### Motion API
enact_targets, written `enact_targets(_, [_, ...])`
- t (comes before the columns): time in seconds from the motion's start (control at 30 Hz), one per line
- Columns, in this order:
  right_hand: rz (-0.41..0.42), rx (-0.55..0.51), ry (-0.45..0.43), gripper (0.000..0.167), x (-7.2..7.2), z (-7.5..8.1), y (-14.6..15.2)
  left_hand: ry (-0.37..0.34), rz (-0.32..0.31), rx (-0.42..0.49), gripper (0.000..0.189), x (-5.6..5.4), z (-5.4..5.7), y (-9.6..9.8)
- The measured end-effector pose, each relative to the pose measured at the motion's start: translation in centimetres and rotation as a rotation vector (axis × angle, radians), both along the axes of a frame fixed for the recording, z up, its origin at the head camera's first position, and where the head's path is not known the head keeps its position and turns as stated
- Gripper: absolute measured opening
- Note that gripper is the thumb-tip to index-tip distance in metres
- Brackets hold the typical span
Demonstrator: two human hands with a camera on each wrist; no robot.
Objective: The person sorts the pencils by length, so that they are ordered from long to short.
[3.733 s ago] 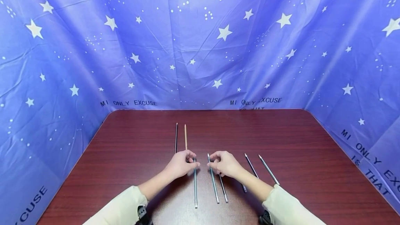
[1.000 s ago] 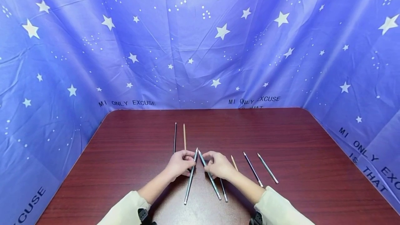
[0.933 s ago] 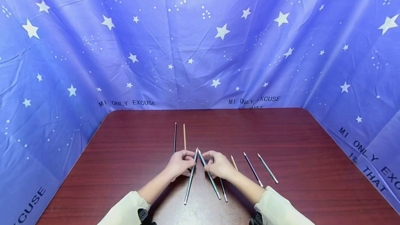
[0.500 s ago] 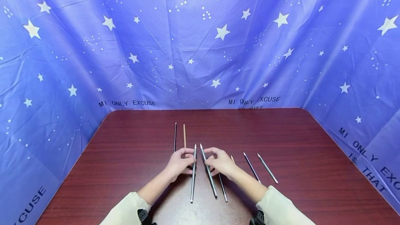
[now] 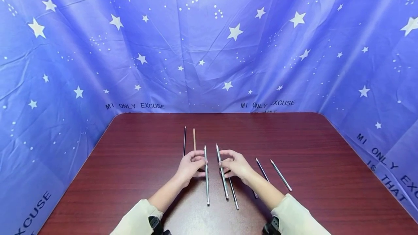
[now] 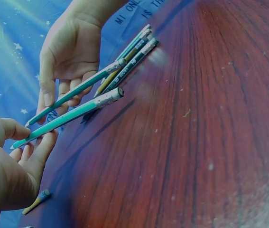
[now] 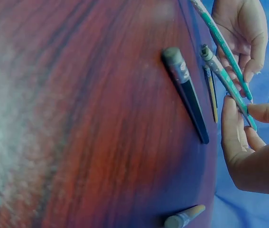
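Note:
My left hand (image 5: 190,166) pinches a green pencil (image 5: 207,182) between thumb and fingers, its sharpened tip pointing away from me and its eraser end towards me. Facing it, my right hand (image 5: 237,166) pinches a second green pencil (image 5: 223,180), leaning slightly with its tip to the left. A small gap separates the two pencils, which run nearly side by side. Both are held above the table; the left wrist view shows a shadow below the left pencil (image 6: 68,116). In the right wrist view the right pencil (image 7: 229,83) sits between thumb and fingertips.
On the dark red table (image 5: 147,137) lie a black pencil (image 5: 184,140) and a wood-coloured pencil (image 5: 194,139) beyond the left hand. A dark pencil (image 5: 233,193) lies below the right hand, with another dark one (image 5: 262,169) and a green one (image 5: 281,175) further right. Starry blue cloth (image 5: 202,46) surrounds the table.
Both hands have raised their pencils and moved slightly away from me. The pencil tips, close together a second ago, have spread apart, and the pencils have swung nearer to parallel.

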State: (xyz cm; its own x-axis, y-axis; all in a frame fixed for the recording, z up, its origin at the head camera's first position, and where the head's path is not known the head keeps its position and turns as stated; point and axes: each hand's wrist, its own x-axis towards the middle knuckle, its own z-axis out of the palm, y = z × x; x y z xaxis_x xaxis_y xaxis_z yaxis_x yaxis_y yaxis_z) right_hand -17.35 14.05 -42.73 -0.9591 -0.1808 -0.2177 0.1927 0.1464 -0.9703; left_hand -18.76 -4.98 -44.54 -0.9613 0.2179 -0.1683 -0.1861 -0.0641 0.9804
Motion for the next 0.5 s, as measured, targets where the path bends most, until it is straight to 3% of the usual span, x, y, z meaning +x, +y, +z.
enact_targets(0.5, [-0.002, -0.02, -0.01, 0.05, 0.06, -0.09, 0.29, 0.007, 0.012, -0.005, 0.045, -0.08, 0.02, -0.02])
